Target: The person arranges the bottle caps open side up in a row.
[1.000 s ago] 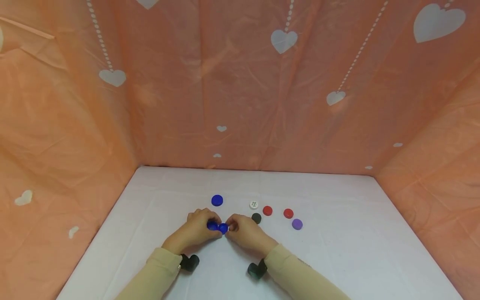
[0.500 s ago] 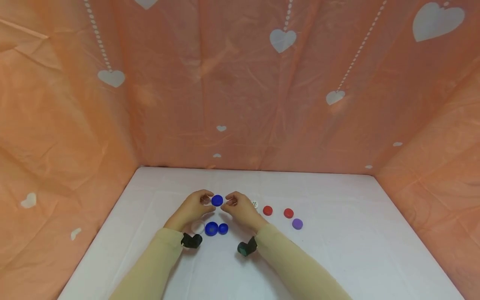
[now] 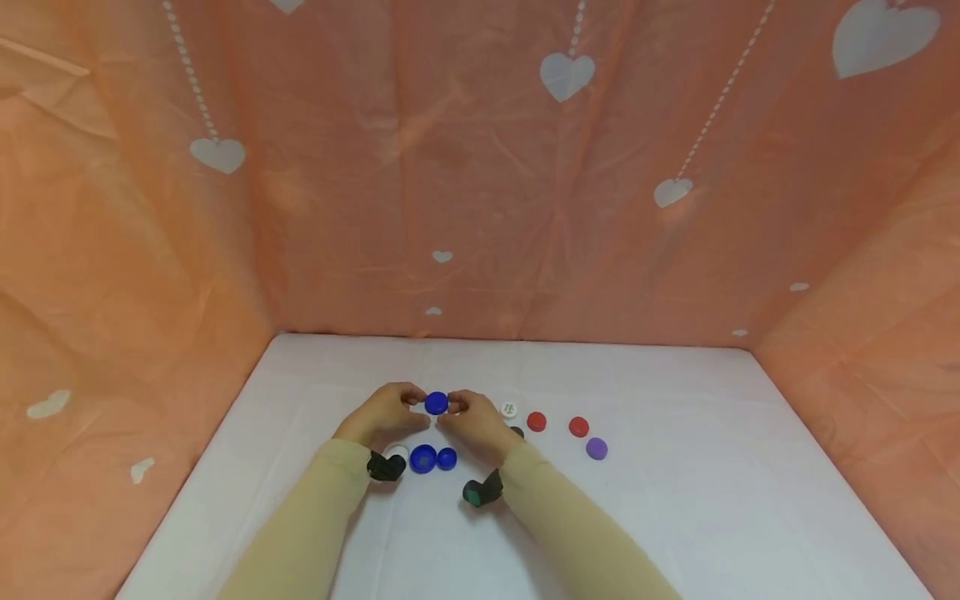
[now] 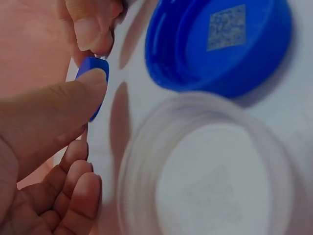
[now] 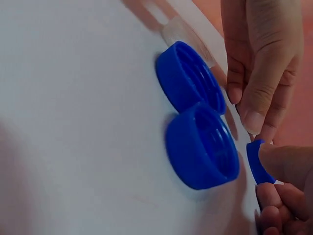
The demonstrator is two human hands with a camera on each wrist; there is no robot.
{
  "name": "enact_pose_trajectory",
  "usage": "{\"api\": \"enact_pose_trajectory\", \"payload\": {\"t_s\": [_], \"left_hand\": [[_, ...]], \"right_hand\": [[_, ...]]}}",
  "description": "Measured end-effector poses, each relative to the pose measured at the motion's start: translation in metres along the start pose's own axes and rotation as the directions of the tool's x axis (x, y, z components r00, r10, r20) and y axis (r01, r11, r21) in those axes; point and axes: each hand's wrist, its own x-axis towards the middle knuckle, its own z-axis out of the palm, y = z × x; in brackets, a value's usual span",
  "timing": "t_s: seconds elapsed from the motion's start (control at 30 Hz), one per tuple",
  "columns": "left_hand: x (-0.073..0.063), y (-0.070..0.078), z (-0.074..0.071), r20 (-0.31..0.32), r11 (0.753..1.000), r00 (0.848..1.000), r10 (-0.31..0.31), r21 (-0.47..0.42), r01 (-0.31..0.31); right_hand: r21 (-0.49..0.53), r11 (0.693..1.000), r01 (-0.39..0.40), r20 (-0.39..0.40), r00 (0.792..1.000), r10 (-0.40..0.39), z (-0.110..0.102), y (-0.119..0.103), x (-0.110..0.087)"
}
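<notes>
Two hands, left [image 3: 386, 412] and right [image 3: 476, 421], fingers now pinching opposite edges of a round blue plastic cap [image 3: 437, 403] toward the white worktop's [image 3: 675, 517] back. Half a second ago they stood off it; looks secured. Thumbs mask it; lift unclear. Round dark disc [image 3: 517, 432] mostly hidden behind right hand.

- From afar, I am counting three blue caps [image 3: 423, 459] in my head view.
- Two red discs [image 3: 536, 422] are showing there.
- One purple disc [image 3: 597, 448], one white disc [image 3: 509, 409] and one partly hidden dark disc [image 3: 517, 432] are appearing.
- One translucent round piece [image 4: 220, 176] is filling my left wrist view.
- One left hand [image 3: 384, 408] and one right hand [image 3: 480, 423] are making two.
- Two black wrist mounts [image 3: 386, 466] are showing.
</notes>
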Motion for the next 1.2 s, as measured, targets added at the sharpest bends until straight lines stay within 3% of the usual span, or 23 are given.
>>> {"api": "enact_pose_trajectory", "payload": {"t_s": [0.13,0.43,1.07,1.2], "left_hand": [[0.0003,0.0016,0.0027,-0.03,1.0,0.999,0.018,0.022,-0.018],[0.0044,0.0008,0.0062,-0.079,0.997,0.996,0.033,0.07,-0.027],[0.0015,-0.0034,0.0063,-0.057,1.0,0.998,0.01,-0.007,-0.01],[-0.0011,-0.0069,0.0041,-0.046,0.999,0.999,0.027,-0.023,-0.029]], "right_hand": [[0.031,0.999,0.033,0.005,0.999,-0.033,-0.0012,0.0005,-0.0008],[0.068,0.998,0.005,0.021,1.0,-0.006,0.0018,-0.0001,-0.0004],[0.1,0.995,0.015,-0.005,1.0,-0.015,0.0043,0.0012,-0.0007],[0.116,0.993,0.017,0.0,1.0,-0.017,0.0048,0.0011,-0.0011]]}}
